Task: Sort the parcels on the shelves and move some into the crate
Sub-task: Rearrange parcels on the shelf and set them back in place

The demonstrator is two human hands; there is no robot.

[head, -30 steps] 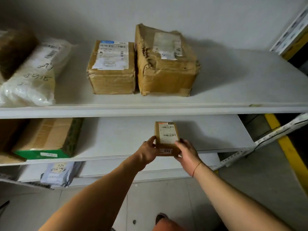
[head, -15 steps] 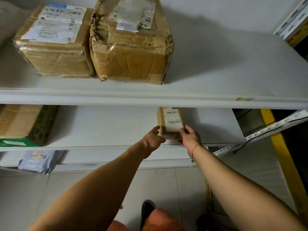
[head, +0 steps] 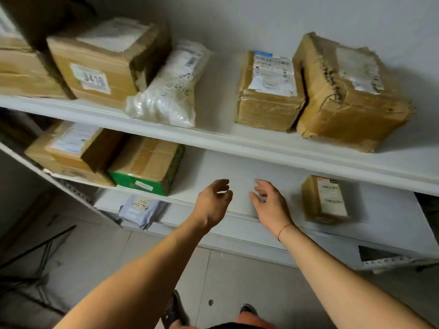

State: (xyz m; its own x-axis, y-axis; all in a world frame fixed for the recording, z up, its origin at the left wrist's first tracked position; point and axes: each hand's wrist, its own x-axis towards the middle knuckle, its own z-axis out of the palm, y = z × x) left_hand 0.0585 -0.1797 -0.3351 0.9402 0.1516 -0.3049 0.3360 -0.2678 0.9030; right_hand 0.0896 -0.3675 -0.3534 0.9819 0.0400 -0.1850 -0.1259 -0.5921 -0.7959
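A small brown parcel (head: 324,200) with a white label lies on the middle shelf (head: 240,176), right of my hands. My left hand (head: 213,203) and my right hand (head: 268,203) hover in front of that shelf, fingers loosely curled, holding nothing. On the upper shelf (head: 261,141) stand two taped cardboard boxes (head: 268,93) (head: 349,96), a white plastic bag parcel (head: 168,89) and a box marked 3410 (head: 104,60). Further left on the middle shelf sit a box with a green side (head: 147,167) and another brown box (head: 73,150).
A grey mailer bag (head: 140,210) lies on the lowest shelf. A shelf upright (head: 71,188) runs diagonally at left. Tiled floor (head: 95,257) and my shoes (head: 247,309) show below. Dark rods lie on the floor at far left.
Both hands have let go of the small brown parcel, which now rests on the middle shelf. My hands have drawn away to its left, and my view has swung left.
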